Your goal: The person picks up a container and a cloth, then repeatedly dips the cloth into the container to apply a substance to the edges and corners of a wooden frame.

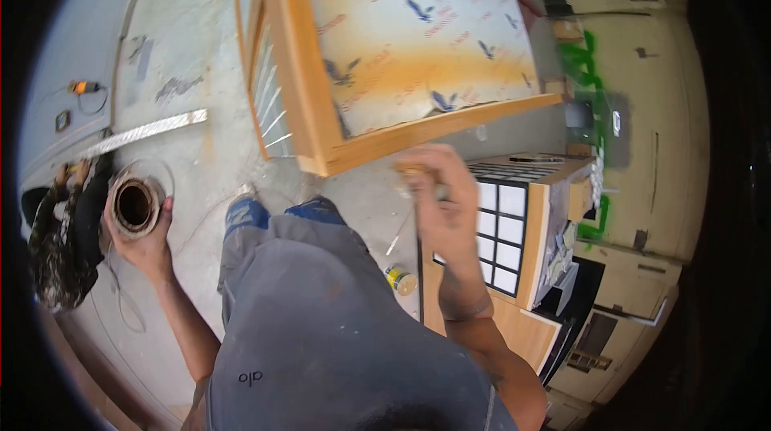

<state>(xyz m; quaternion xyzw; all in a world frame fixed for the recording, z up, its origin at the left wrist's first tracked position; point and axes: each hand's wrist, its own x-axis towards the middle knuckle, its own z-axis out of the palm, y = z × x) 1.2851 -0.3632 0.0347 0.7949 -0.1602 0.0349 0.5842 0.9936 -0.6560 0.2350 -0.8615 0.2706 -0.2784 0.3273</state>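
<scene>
On the left, my left hand [148, 250] is wrapped round an open can [143, 230] with dark brown contents and a stained rim. My right hand [446, 202] is closed in a pinch, with a small brownish rag-like wad [411, 172] at its fingertips. Motion blur hides exactly what the wad is. Just beyond those fingers runs the lower edge of a wooden frame [321, 138], apart from them as far as I can see. Printed protective film [426, 38] with eagle marks covers the panel inside the frame.
A crouching person [64, 230] in patterned clothing is at the far left, near a long metal strip [152, 132]. A yellow can [400, 280] stands on the floor by my legs. To the right is a wooden cabinet with a gridded panel [504, 222].
</scene>
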